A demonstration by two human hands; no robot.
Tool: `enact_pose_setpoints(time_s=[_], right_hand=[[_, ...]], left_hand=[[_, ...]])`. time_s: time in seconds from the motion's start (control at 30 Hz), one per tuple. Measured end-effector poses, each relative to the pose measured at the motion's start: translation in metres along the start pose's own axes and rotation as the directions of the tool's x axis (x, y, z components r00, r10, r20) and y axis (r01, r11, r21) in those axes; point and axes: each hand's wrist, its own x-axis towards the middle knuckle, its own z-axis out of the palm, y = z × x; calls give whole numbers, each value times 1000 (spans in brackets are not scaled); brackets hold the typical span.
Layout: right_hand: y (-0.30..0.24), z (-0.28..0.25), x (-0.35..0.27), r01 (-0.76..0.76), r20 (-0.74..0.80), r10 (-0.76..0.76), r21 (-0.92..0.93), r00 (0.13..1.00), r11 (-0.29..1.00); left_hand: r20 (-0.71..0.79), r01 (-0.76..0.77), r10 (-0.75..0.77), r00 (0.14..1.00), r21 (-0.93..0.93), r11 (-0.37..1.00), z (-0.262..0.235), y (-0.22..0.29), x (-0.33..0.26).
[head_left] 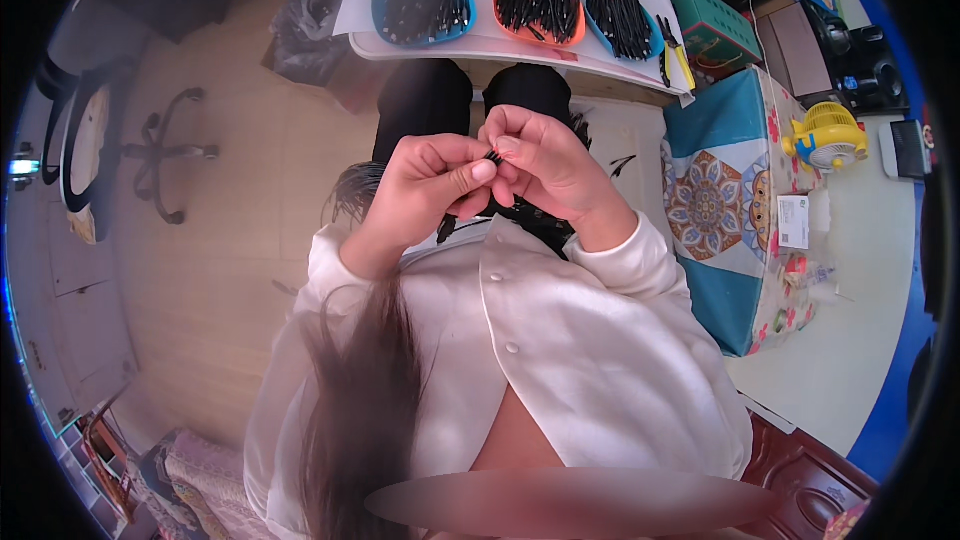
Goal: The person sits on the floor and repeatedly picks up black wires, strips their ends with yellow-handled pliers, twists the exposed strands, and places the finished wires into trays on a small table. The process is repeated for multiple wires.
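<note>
Over my lap, my left hand (432,180) and my right hand (548,162) meet, both closed in a pinch. Between their fingertips is a short black cable (494,156), mostly covered by the fingers. More black cables (447,228) show just under my left hand, and a bundle of dark wires (357,190) lies beside my left wrist. On the white table (480,45) ahead stand a blue tray (378,12), an orange tray (578,30) and another blue tray (657,44). Each is heaped with short black cables, many with pale ends.
Yellow-handled pliers (682,60) lie at the table's right corner, near a green box (712,25). To my right, a patterned cloth (715,195) covers a surface beside a small yellow fan (830,135). A dark plastic bag (310,35) and a chair base (165,152) are at left.
</note>
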Motion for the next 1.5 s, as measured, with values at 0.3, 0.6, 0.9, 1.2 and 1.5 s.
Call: enact_pose_setpoints(time_s=[0.3,0.6,0.9,1.2,1.5], right_hand=[[2,-10,8,-4,-18,3,-36,1000,999],[4,-8,3,36,21,-35,-40,999,999],[-7,5,-5,292,-29,-308,-237,951,927],[-2,3,-8,230,-113,-262,-237,958,944],[13,3,1,69,-14,-68,232,998,970]], left_hand=[[-6,47,-47,999,53,997,-13,-3,10],[0,55,-55,998,49,997,-4,10,4],[52,40,-39,998,-20,999,-5,8,10],[-11,1,-1,1000,66,998,0,7,6],[27,25,-23,999,-64,998,-2,6,4]])
